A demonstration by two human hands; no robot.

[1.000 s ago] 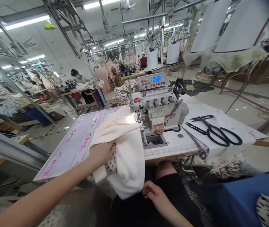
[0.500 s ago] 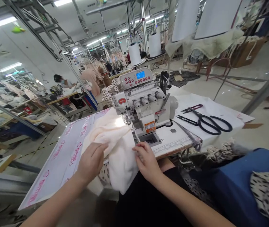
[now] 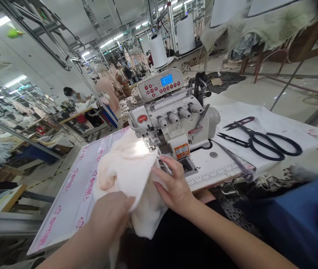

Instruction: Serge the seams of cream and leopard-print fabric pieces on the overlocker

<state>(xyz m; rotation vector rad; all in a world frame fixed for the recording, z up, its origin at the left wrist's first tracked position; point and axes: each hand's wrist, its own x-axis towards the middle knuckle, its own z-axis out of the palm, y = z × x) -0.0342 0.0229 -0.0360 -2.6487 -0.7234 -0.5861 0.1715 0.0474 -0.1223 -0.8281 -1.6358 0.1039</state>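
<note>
Cream fleecy fabric [image 3: 128, 164] lies bunched over the left side of the machine table and hangs past its front edge. Part of it sits at the lit needle area of a white overlock sewing machine [image 3: 172, 112]. My left hand [image 3: 114, 213] is closed on the near edge of the fabric, thumb and fingers pinching it; the hand is slightly blurred. My right hand [image 3: 174, 183] is at the fabric's right edge, just in front of the presser foot, with its fingers apart and the fingertips touching the cloth.
Black scissors [image 3: 268, 144] and thread snips [image 3: 234, 140] lie on white sheeting right of the machine. A printed plastic cover [image 3: 72, 186] spans the left table. Thread cones [image 3: 157, 50] stand behind. Blue cloth [image 3: 301, 213] is at the lower right. A person [image 3: 75, 95] sits farther back.
My right hand has moved up and forward toward the presser foot, its fingers spreading. My left hand has shifted slightly right and down, pulling the fabric edge taut. The view has come closer to the machine.
</note>
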